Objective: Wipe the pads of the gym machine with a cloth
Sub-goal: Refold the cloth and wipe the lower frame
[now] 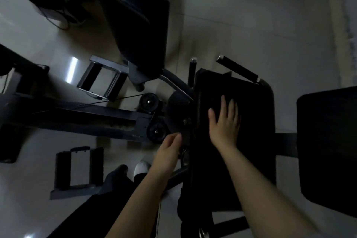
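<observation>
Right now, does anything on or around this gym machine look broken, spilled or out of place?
Nothing stands out. The right hand lies flat on the dark pad; the left hand is at its edge. The picture is too dark to show a cloth.

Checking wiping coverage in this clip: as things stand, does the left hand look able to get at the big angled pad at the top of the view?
Probably not without stepping closer. The left hand sits at the near pad's edge, and the machine's frame and pulleys lie between it and the angled pad.

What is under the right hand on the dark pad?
The right hand lies flat with spread fingers on the dark pad. Whether a cloth lies beneath the palm cannot be seen: the hand covers it and the picture is dark.
</observation>
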The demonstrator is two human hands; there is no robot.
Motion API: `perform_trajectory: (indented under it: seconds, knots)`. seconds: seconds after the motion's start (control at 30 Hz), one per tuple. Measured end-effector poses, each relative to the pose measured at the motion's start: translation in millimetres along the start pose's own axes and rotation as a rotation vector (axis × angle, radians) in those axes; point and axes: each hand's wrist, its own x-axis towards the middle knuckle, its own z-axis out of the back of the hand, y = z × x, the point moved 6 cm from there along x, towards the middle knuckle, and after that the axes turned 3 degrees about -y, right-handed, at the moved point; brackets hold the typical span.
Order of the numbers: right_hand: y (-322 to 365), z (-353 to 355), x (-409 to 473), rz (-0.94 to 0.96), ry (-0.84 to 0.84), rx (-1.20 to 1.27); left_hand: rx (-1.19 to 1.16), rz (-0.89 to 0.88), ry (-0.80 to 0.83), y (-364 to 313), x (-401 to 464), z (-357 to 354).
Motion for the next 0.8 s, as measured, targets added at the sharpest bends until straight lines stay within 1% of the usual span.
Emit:
perform_trajectory:
  seconds: [0.07,0.13,0.2,0.27,0.33,0.4,0.43,0.47,0.53,0.6,0.7,0.73,0.8]
  knots:
    - [-15.1,-4.3,-66.5,0.028,-0.028,-0.001,0.03,0.019,0.071,4.2,-5.1,-10.9]
    - [-34.9,-10.6,-128.1,0.048,-0.015,-0.001,0.037,0.067,0.166,12.4,-8.8,-26.7]
    - [-47.9,-15.8,-166.0,0.074,0.013,0.026,0.057,0.094,0.225,23.1,-9.7,-36.7]
    - [-53.3,-16.3,-165.2,0.032,-0.015,0.086,0.079,0.085,0.226,27.8,-7.9,-38.6]
    - [-52.2,-10.1,-139.9,-0.11,-0.124,0.108,0.069,0.093,0.214,30.9,-5.1,-35.0]
    - [-39.4,4.7,-108.2,-0.249,-0.239,0.205,0.014,0.068,0.172,23.2,-3.5,-27.7]
    - [-27.8,12.0,-94.8,-0.265,-0.231,0.29,-0.016,0.04,0.159,15.5,-4.0,-25.6]
    - [-9.7,18.5,-83.4,-0.243,-0.172,0.378,-0.042,0.001,0.151,4.5,-3.9,-22.1]
    - [35.5,36.1,-70.0,-0.096,-0.067,0.508,-0.111,-0.069,0.122,-23.7,-4.3,-11.5]
    - [84.6,63.3,-62.9,0.123,-0.057,0.551,-0.243,-0.103,0.106,-53.0,-7.8,2.3]
    - [159.1,100.4,-59.8,0.485,-0.015,0.408,-0.496,-0.123,0.16,-87.4,-16.2,29.7]
    - [178.6,108.1,-61.2,0.587,0.039,0.358,-0.573,-0.139,0.198,-95.1,-19.3,36.0]
    - [211.9,118.0,-63.8,0.713,0.188,0.338,-0.758,-0.132,0.251,-106.5,-23.0,49.6]
